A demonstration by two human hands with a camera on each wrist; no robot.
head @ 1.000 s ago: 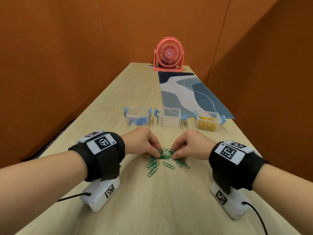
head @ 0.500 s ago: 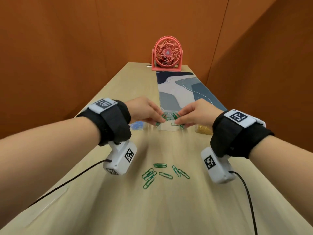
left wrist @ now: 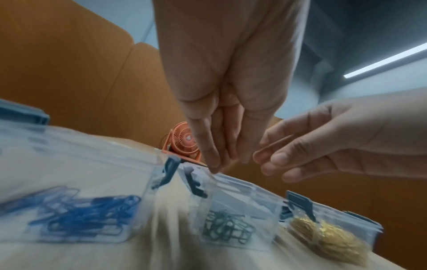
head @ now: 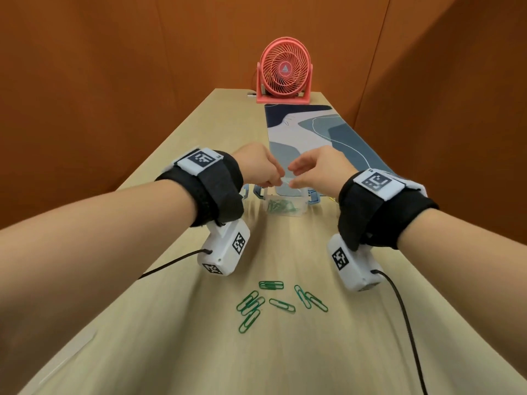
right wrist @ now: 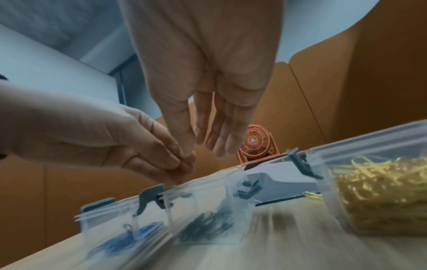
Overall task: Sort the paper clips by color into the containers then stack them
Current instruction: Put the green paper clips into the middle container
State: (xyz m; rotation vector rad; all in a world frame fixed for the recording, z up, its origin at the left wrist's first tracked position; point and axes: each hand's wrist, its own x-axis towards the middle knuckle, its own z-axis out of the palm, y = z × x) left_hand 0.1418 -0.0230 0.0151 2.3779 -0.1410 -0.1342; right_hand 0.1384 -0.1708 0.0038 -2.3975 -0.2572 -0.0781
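Observation:
Both hands hover over the middle clear container point(head: 302, 212), which has green clips point(head: 281, 207) lying in it. My left hand point(head: 273, 182) points its straight, bunched fingers point(left wrist: 213, 157) down at the rim and holds nothing I can see. My right hand point(head: 293, 175) is beside it, its fingers point(right wrist: 221, 142) loose and spread, also empty. Several loose green clips point(head: 273, 300) lie on the table near me. The blue clips point(left wrist: 80, 215) fill the left container point(left wrist: 76, 164), and the gold clips point(right wrist: 379, 190) fill the right container point(right wrist: 332, 160).
A pink fan point(head: 283, 71) stands at the far end of the table, with a blue desk mat point(head: 313, 132) in front of it. Orange partitions close in both sides. The wrist-camera cables point(head: 405, 323) trail over the near table.
Both hands lifted green clips from the pile, carried them forward over the middle container and let go. The clips now lie in it.

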